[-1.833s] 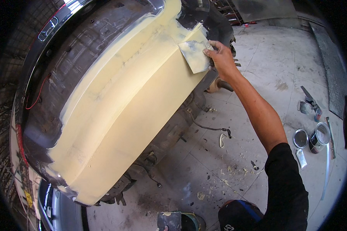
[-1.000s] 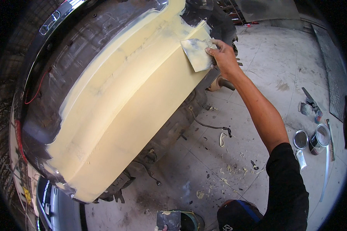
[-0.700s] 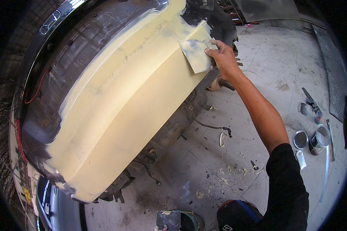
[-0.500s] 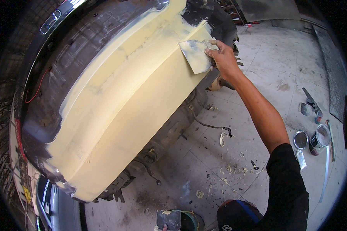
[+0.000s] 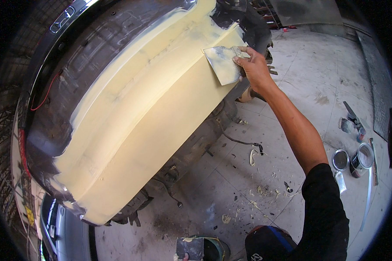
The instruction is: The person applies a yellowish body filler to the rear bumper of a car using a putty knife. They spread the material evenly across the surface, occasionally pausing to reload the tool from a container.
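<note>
My right hand (image 5: 255,65) grips a wide putty knife (image 5: 222,67) near the right end of a car body panel (image 5: 148,113). Cream filler coats most of this panel, and the knife's filler-smeared blade lies against it just below a raised crease. At the bottom edge of the view, my left hand (image 5: 186,257) holds a dark square putty board (image 5: 190,246). Only its fingertips show at the board's lower edge; a little cream filler sits along the board's top.
A bucket (image 5: 224,250) stands beside the board. Filler scraps (image 5: 261,193) litter the tiled floor. To the right are an open can (image 5: 361,158), a round lid (image 5: 340,159) and a scraper (image 5: 352,112). A cable (image 5: 239,141) hangs below the panel. A grey car (image 5: 72,235) is at lower left.
The whole view has shifted slightly. My right hand keeps the putty knife at nearly the same spot on the panel, and my left hand still holds the board.
</note>
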Motion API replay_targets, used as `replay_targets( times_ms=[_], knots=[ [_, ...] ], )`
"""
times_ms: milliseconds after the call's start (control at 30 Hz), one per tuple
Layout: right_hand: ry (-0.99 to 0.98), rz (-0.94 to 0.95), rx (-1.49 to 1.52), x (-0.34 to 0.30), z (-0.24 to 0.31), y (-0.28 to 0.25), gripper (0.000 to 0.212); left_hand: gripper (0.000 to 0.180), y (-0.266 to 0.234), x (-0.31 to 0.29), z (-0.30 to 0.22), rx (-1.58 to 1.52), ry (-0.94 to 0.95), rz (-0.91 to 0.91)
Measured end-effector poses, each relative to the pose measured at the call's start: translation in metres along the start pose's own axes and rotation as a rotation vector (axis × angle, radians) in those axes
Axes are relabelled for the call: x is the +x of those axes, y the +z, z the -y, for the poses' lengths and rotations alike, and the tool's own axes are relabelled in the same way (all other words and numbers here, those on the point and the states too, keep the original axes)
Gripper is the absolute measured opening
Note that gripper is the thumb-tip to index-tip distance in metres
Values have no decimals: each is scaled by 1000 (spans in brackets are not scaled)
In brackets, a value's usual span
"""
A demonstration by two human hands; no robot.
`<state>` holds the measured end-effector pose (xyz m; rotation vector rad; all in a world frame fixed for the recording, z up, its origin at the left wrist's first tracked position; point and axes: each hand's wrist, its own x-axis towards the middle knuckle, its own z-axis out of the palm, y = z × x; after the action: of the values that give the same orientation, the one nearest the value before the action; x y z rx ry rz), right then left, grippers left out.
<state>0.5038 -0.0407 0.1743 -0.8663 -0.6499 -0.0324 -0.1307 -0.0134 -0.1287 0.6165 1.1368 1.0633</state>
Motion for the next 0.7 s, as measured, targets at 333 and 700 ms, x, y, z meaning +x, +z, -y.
replay_targets(
  times_ms=[333,700],
  knots=[
    [-32,17,21,-3,-4,3,36,44,9,-10,-5,-87,0,53],
    [20,33,22,-11,4,8,35,42,-10,4,3,-100,-11,29]
  ],
)
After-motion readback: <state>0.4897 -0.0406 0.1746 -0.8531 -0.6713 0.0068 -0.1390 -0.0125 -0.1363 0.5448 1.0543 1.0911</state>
